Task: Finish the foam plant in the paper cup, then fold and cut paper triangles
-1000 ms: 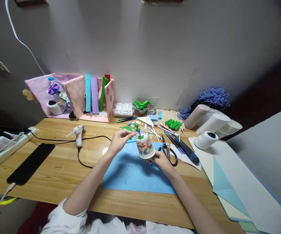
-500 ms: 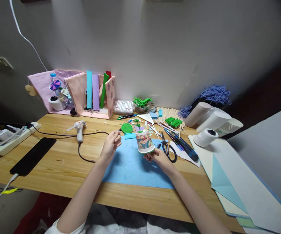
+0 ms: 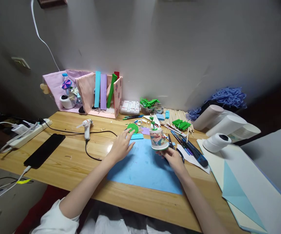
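My right hand [image 3: 172, 157] holds an upside-down patterned paper cup [image 3: 158, 139] by its rim, just above the blue sheet [image 3: 142, 167]. A small green paper plant [image 3: 152, 123] sticks up from the cup's top. My left hand [image 3: 122, 146] reaches forward with its fingers stretched out, the fingertips touching a round green paper disc [image 3: 133, 127] that lies on the wooden table [image 3: 64, 156]. A light blue strip [image 3: 136, 136] lies beside the disc.
Black scissors [image 3: 173, 146] and pens [image 3: 191, 152] lie right of the cup. A glue gun [image 3: 86, 127] with its cord, a black phone [image 3: 44, 150] and a power strip [image 3: 27, 131] are at left. Paper rolls [image 3: 218, 125], wooden sticks [image 3: 176, 114] and paper sheets [image 3: 247, 182] fill the right.
My left hand left the cup's top, drew back, then reached forward onto the green disc. The cup stayed in my right hand and the view shifted left.
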The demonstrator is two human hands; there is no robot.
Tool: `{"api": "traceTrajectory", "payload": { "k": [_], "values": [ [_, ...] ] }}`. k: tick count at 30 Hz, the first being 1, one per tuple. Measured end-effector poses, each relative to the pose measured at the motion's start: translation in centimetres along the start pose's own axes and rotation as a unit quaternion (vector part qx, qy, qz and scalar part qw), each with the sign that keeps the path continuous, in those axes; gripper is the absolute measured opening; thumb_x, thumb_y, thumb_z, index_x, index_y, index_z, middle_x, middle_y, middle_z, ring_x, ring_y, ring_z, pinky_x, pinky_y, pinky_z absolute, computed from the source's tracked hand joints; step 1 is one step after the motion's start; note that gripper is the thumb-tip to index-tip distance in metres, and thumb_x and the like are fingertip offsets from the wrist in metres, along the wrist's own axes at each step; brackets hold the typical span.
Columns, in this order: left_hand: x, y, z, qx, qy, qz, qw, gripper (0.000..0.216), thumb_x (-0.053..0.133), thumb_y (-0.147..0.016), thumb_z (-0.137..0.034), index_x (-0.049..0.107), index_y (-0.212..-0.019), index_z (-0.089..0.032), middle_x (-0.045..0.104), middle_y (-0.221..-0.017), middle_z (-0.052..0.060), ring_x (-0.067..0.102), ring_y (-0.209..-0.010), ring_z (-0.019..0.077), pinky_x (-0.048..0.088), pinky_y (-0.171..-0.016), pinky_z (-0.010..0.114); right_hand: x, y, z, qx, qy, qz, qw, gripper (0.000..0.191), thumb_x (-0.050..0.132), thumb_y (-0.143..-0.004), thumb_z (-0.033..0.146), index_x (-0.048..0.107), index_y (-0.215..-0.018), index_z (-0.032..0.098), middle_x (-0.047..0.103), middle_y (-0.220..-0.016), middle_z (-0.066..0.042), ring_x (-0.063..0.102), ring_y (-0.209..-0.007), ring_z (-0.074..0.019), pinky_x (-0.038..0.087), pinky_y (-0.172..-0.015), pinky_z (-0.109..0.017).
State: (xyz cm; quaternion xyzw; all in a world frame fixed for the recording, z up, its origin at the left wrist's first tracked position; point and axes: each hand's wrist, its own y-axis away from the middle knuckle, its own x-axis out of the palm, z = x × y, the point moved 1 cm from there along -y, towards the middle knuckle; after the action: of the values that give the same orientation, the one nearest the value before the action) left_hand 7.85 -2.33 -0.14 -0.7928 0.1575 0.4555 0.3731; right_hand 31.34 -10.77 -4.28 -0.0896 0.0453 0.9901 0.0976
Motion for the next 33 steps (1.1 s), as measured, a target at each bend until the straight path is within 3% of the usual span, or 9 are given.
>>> {"api": "traceTrajectory", "payload": {
  "k": [5,11,14,17,19,22,25,29,33],
  "values": [
    [0.2,-0.9,0.6,0.061,-0.047,0.041,0.996,0.044,0.042,-0.088,-0.027,0.037,-0.131,-0.020,0.034,-0.138,0.012,0.035,-0.123,0.0257,0.032,-0.099,0.044,-1.3,-0.4,-0.5,-0.007,0.225,-0.133,0.965,0.033,0.050,-0.078,0.042,0.067,-0.090,0.017,0.069,-0.083,-0.009,0.059,-0.074,-0.0236,0.041,-0.069,-0.033],
    [-0.5,-0.9,1.5,0.093,-0.036,0.064,0.993,0.035,0.043,-0.087,-0.027,0.049,-0.120,-0.019,0.036,-0.139,0.010,0.032,-0.125,0.0257,0.030,-0.101,0.045,-1.6,-0.6,-1.1,-0.012,0.321,-0.146,0.936,0.031,0.050,-0.079,0.045,0.066,-0.083,0.018,0.066,-0.079,-0.008,0.058,-0.072,-0.0230,0.042,-0.068,-0.033],
    [-0.8,-0.5,1.8,0.111,-0.017,0.071,0.991,0.032,0.044,-0.086,-0.026,0.051,-0.116,-0.019,0.042,-0.135,0.010,0.036,-0.121,0.0252,0.032,-0.099,0.045,-1.6,0.0,0.7,-0.101,0.370,-0.193,0.903,0.031,0.054,-0.078,0.045,0.063,-0.089,0.017,0.064,-0.086,-0.009,0.055,-0.081,-0.0254,0.042,-0.073,-0.037],
    [-1.2,-0.3,1.7,0.152,-0.015,0.089,0.984,0.029,0.043,-0.086,-0.022,0.053,-0.112,-0.017,0.046,-0.131,0.010,0.040,-0.117,0.0244,0.035,-0.096,0.042,0.0,0.6,4.5,-0.223,0.376,-0.233,0.869,0.029,0.050,-0.083,0.036,0.057,-0.102,0.016,0.059,-0.100,-0.012,0.051,-0.094,-0.0256,0.039,-0.082,-0.039],
    [-1.6,-0.3,1.3,0.183,-0.014,0.098,0.978,0.028,0.043,-0.085,-0.019,0.053,-0.111,-0.017,0.047,-0.130,0.010,0.041,-0.117,0.0243,0.035,-0.095,0.041,2.2,0.4,7.5,-0.263,0.363,-0.140,0.883,0.023,0.047,-0.086,0.031,0.055,-0.103,0.019,0.056,-0.102,-0.010,0.050,-0.098,-0.0238,0.038,-0.085,-0.038],
    [-2.3,-0.2,0.9,0.225,0.001,0.127,0.966,0.028,0.047,-0.082,-0.018,0.055,-0.108,-0.019,0.055,-0.117,0.009,0.045,-0.109,0.0240,0.037,-0.091,0.039,6.2,-0.9,10.9,-0.295,0.379,0.109,0.870,0.027,0.050,-0.084,0.037,0.054,-0.105,0.020,0.054,-0.107,-0.011,0.047,-0.101,-0.0242,0.037,-0.085,-0.037],
    [-3.0,0.3,1.1,0.240,0.026,0.163,0.957,0.022,0.051,-0.079,-0.024,0.058,-0.099,-0.020,0.059,-0.097,0.007,0.052,-0.093,0.0214,0.041,-0.081,0.035,9.2,-2.9,12.3,-0.271,0.403,0.238,0.841,0.024,0.047,-0.086,0.039,0.055,-0.078,0.018,0.058,-0.078,-0.005,0.050,-0.076,-0.0187,0.038,-0.069,-0.030],
    [-4.0,1.0,2.5,0.219,0.029,0.143,0.965,0.021,0.050,-0.078,-0.026,0.058,-0.097,-0.019,0.060,-0.098,0.008,0.053,-0.094,0.0219,0.041,-0.079,0.034,11.6,-4.9,12.8,-0.248,0.323,0.346,0.845,0.029,0.041,-0.089,0.033,0.052,-0.069,0.017,0.054,-0.066,0.000,0.047,-0.062,-0.0118,0.033,-0.057,-0.022],
    [-4.9,0.9,3.3,0.189,-0.018,0.150,0.970,0.020,0.050,-0.077,-0.023,0.057,-0.095,-0.015,0.061,-0.096,0.011,0.054,-0.093,0.0245,0.041,-0.081,0.037,13.5,-5.9,12.6,-0.227,0.249,0.322,0.885,0.036,0.037,-0.090,0.032,0.053,-0.062,0.016,0.055,-0.060,0.000,0.049,-0.058,-0.0116,0.034,-0.056,-0.022]
  ]
}}
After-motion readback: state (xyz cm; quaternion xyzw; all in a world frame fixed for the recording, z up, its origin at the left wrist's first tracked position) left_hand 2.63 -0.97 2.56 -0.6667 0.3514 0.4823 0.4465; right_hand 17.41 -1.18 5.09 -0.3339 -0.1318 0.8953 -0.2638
